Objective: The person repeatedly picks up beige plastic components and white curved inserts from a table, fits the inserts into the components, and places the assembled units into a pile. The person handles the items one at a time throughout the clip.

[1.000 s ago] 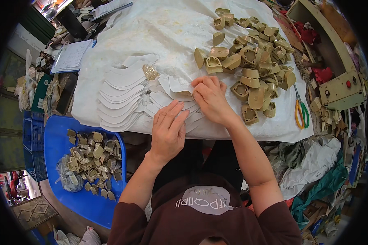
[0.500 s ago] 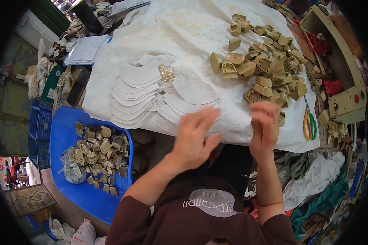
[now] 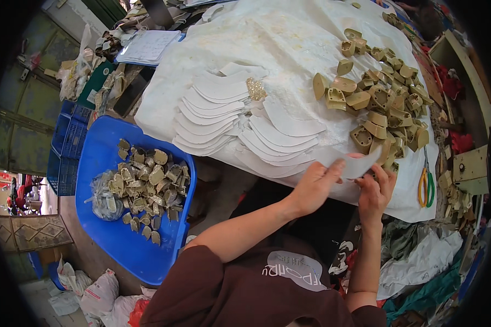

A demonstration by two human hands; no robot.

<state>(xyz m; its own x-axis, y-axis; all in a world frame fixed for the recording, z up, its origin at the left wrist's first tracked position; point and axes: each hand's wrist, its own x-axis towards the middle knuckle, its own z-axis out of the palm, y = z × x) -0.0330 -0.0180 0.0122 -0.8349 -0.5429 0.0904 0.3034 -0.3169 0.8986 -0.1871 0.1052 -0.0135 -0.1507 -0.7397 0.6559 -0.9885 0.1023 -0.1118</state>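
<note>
A curved white sheet (image 3: 360,164) stretches between my two hands above the table's near edge. My left hand (image 3: 316,189) is closed on its left part, with the thumb on top. Below the strip's right part, my right hand (image 3: 375,195) has its fingers curled up against its lower edge; part of the grip is hidden. Just left of my hands lie two fanned rows of similar white curved pieces (image 3: 210,121). A glittery gold patch (image 3: 256,89) rests at their top. Beyond my right hand spreads a pile of gold shoe heels (image 3: 387,98).
White sheeting (image 3: 289,43) covers the table. Scissors (image 3: 426,185) with orange and green handles lie at its right edge. At the lower left stands a blue tub (image 3: 125,248) with glittery heels (image 3: 153,182) and a plastic bag (image 3: 105,199). Papers (image 3: 147,46) lie at the far left.
My hands, apart half a second ago, have come together on a curved white sheet that now spans them. The whole view has shifted, so the table appears further right.
</note>
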